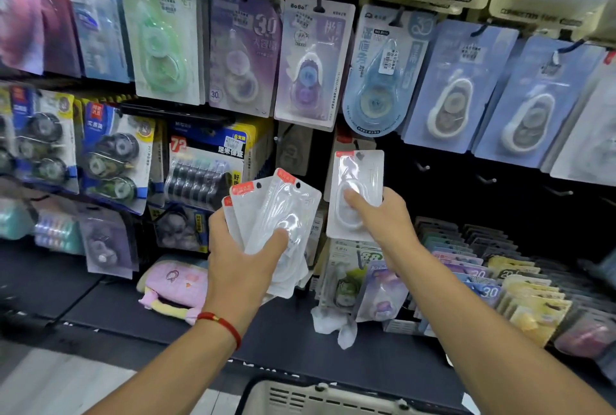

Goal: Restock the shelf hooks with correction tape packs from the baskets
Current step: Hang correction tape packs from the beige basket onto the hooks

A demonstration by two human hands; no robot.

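Correction tape packs (356, 194): white, clear-blistered, red-tabbed

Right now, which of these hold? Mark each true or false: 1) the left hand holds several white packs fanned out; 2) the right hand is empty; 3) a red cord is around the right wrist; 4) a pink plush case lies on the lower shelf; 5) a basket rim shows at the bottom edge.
1. True: the left hand grips a fan of white packs.
2. False: the right hand holds a single white pack upright in front of the shelf.
3. False: the red cord is around the left wrist.
4. True: the pink plush case lies on the lower shelf.
5. True: the basket rim shows there.
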